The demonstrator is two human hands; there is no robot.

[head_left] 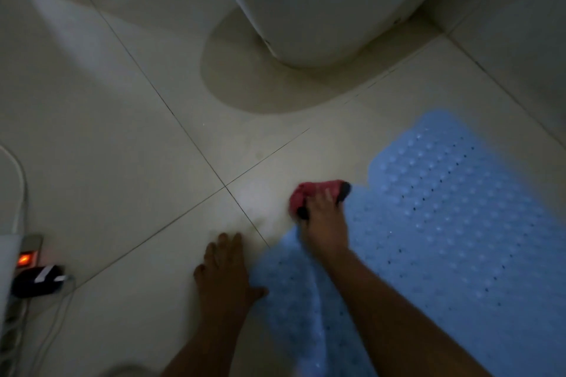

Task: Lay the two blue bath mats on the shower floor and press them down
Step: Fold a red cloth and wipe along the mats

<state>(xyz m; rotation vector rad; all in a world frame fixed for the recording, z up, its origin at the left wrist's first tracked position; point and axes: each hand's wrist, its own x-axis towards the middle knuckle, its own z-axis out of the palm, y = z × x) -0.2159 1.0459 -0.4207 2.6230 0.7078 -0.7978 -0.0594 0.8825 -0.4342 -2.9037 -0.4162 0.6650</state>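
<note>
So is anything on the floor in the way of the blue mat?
Yes. A red and dark object, gripped in the right hand, sits at the blue mat's near edge. The left hand rests flat on bare tile floor beside the mat.

Left hand (225, 272) and right hand (324, 220): both bare, forearms uncovered to the frame's lower edge; no sleeves, rings or watch apparent, though dim light limits certainty.

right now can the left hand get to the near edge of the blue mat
Probably yes: the left hand lies flat on the floor tile just beside the blue mat, thumb near its edge, with nothing between them.
</note>
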